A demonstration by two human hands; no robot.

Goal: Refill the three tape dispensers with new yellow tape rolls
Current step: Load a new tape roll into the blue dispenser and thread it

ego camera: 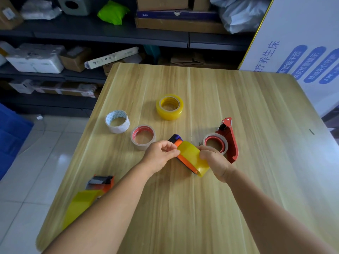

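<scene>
An orange tape dispenser (180,153) fitted with a yellow tape roll (194,158) is held over the middle of the wooden table (238,125) by both hands. The left hand (159,156) is closed in a pinch, thumb and fingertips gripping the roll's near-left edge where it meets the dispenser's orange side plate. The right hand (214,162) is curled around the right side of the same roll, fingers pressed against its face. The dispenser's dark head points away from the person.

A second orange dispenser (100,182), already loaded with a yellow roll (80,204), lies near the table's left edge, partly hidden by the left forearm. A red dispenser (229,140) lies on its side just right of the hands, with a nearly spent roll with a red core (215,143) seated in it. A spare yellow tape roll (169,106) lies flat farther back, well apart from the hands. Two used cores are set to the left: a white cardboard one (117,121) and a red-printed one (143,137), the latter just beside the left hand. Shelving (110,32) with boxes stands behind the table.
</scene>
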